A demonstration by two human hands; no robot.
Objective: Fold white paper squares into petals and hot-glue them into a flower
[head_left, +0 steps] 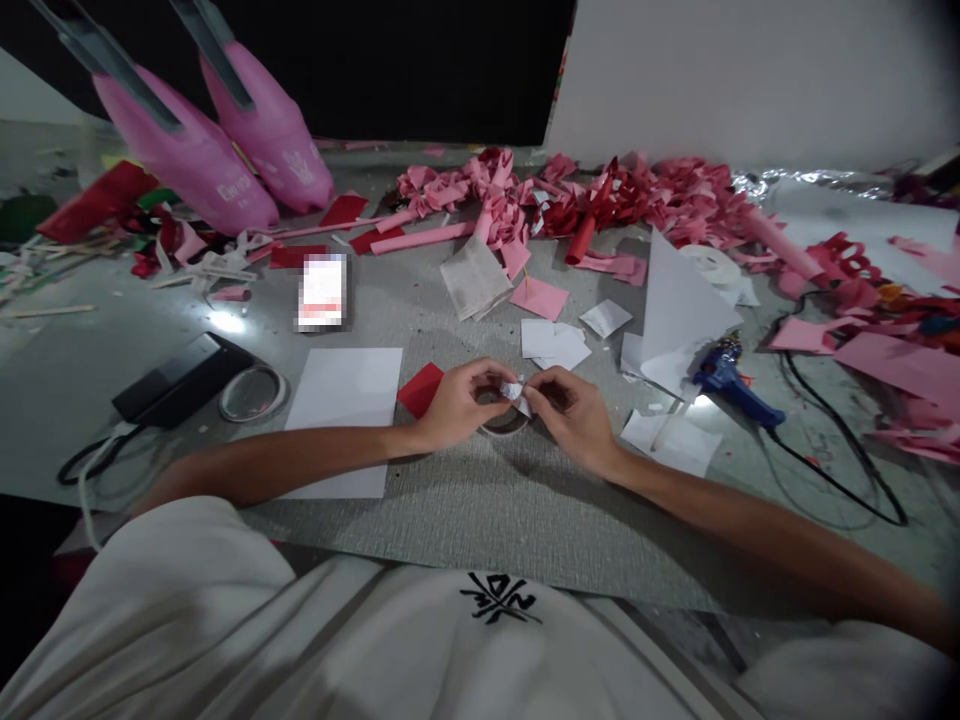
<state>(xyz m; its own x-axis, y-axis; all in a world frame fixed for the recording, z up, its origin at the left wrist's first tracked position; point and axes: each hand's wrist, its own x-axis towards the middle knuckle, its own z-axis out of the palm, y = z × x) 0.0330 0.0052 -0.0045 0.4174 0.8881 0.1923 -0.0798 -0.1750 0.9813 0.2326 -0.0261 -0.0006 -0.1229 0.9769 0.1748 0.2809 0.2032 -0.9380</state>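
Observation:
A small folded piece of white paper is pinched between my two hands over the middle of the table. My left hand grips it from the left with thumb and forefinger. On the other side, the fingertips of my right hand hold its right edge. Beneath the fingers is a tape roll, partly covered by my hands. A red paper square lies beside my left hand, and a white sheet lies under my left forearm. White paper squares rest just beyond my hands.
A blue glue gun with a black cord sits at the right. Pink and red paper pieces are heaped along the back. Two pink bottles, a phone, a black adapter and another tape roll are at the left.

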